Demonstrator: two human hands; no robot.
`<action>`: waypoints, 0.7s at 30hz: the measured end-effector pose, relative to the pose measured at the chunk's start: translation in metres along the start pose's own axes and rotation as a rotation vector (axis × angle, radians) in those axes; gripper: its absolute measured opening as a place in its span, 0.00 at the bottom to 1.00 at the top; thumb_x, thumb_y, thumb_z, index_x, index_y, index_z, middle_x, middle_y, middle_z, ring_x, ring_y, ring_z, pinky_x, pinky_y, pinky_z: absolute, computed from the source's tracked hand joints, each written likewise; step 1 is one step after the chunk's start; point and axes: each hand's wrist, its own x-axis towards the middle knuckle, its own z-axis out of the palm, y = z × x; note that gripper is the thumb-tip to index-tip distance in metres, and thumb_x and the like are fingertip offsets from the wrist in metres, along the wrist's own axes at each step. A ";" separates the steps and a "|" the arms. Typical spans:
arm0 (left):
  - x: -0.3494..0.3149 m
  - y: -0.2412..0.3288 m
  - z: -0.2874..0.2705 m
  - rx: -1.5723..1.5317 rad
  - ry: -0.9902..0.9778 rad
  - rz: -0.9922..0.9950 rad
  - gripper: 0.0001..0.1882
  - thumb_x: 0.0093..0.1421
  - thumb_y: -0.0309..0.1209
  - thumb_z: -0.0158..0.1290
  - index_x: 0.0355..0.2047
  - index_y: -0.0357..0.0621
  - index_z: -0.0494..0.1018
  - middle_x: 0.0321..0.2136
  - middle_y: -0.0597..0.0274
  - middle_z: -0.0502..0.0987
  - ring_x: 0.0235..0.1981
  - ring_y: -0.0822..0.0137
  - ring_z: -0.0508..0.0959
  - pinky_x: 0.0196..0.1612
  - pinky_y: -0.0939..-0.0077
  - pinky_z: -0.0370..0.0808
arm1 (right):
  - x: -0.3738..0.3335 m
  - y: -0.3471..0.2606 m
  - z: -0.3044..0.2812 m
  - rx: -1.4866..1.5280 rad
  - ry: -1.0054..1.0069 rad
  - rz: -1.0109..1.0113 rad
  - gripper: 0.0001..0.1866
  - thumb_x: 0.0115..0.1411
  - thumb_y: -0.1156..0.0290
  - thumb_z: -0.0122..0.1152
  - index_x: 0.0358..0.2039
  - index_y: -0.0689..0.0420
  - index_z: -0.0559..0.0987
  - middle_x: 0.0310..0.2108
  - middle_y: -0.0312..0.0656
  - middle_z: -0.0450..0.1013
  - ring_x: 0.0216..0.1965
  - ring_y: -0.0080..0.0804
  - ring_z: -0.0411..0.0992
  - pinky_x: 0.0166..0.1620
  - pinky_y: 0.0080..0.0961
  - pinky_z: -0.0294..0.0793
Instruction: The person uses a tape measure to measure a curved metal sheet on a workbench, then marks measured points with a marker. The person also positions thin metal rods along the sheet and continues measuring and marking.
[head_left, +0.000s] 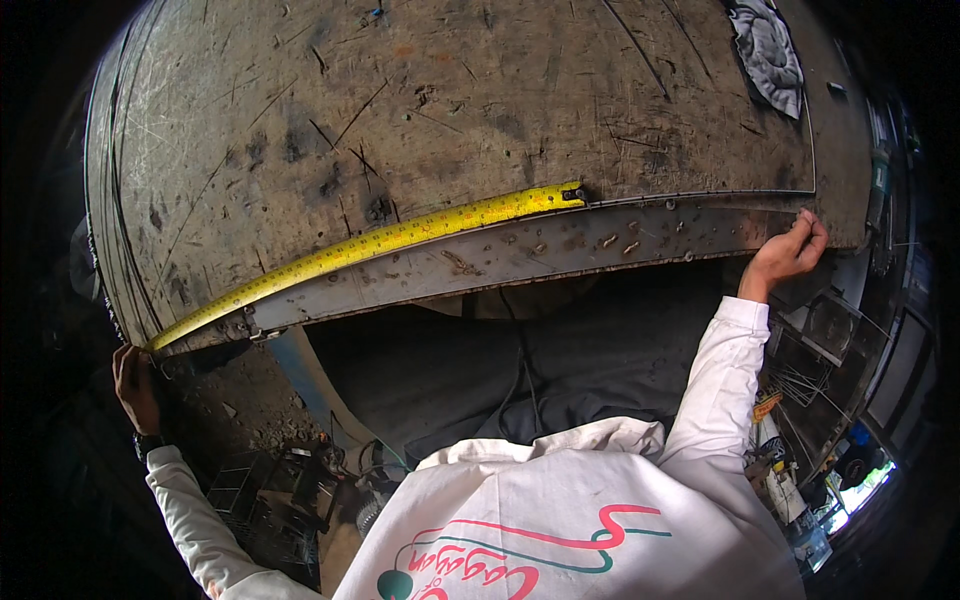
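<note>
Curled at half past eight, the left hand [135, 388] grips the yellow tape [370, 243], stretched toward one o'clock beside a grey strip [570, 236]; the right hand [787, 254] bunches its fingertips together at the strip's three-o'clock end.

The tape measure [370, 243] is yellow with black markings, the metal strip [580, 242] grey with brown blotches. The table [480, 130] is brown, streaked dark, and the far-right rag [770, 55] mottled grey. The shirt [540, 490] is white with red and green swirls.
</note>
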 end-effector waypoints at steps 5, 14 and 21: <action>0.000 0.001 0.000 0.017 0.005 -0.002 0.09 0.70 0.22 0.56 0.47 0.30 0.77 0.48 0.52 0.79 0.49 0.57 0.79 0.57 0.70 0.73 | 0.001 0.002 0.000 -0.015 0.002 -0.005 0.12 0.70 0.68 0.62 0.39 0.66 0.82 0.38 0.41 0.77 0.42 0.33 0.73 0.51 0.32 0.72; 0.000 0.001 0.000 0.017 0.003 0.005 0.08 0.69 0.23 0.56 0.46 0.31 0.77 0.48 0.51 0.79 0.49 0.56 0.80 0.56 0.69 0.74 | 0.001 0.004 0.001 -0.005 0.005 0.009 0.11 0.69 0.68 0.63 0.39 0.65 0.82 0.38 0.41 0.78 0.42 0.32 0.73 0.51 0.33 0.73; 0.002 0.000 -0.001 0.047 0.002 0.039 0.09 0.69 0.23 0.57 0.46 0.31 0.78 0.47 0.51 0.79 0.49 0.56 0.80 0.56 0.69 0.74 | -0.004 -0.033 0.002 0.096 -0.049 0.099 0.09 0.69 0.71 0.65 0.41 0.65 0.83 0.38 0.40 0.79 0.41 0.30 0.75 0.50 0.28 0.74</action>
